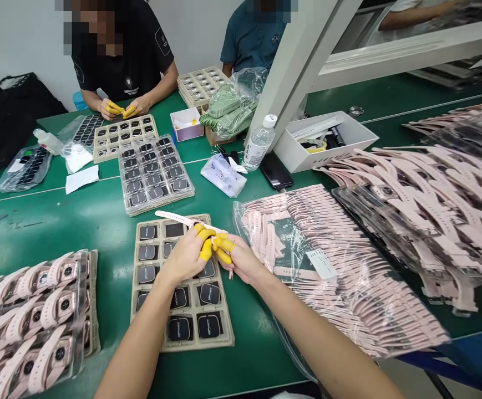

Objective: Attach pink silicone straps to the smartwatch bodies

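Over a beige compartment tray (199, 341) of dark square watch faces (209, 326), my two hands meet with yellow covers on several fingertips. My left hand (188, 252) is closed around a pink watch strap (174, 217), whose holed end sticks out to the upper left. My right hand (238, 256) pinches at the same spot, fingertips against those of the left. A small pink end shows below the right fingers. The fingers hide the middle of what is held, so I cannot tell whether a watch case is attached.
To the right lies a clear bag of pink straps (349, 277), with assembled pink watches (444, 210) beyond. More watches in a tray (93, 310) stand at left. Further back are a stacked tray (157, 199), a bottle (259, 144), a white box (328, 158) and a co-worker's hands (124, 110).
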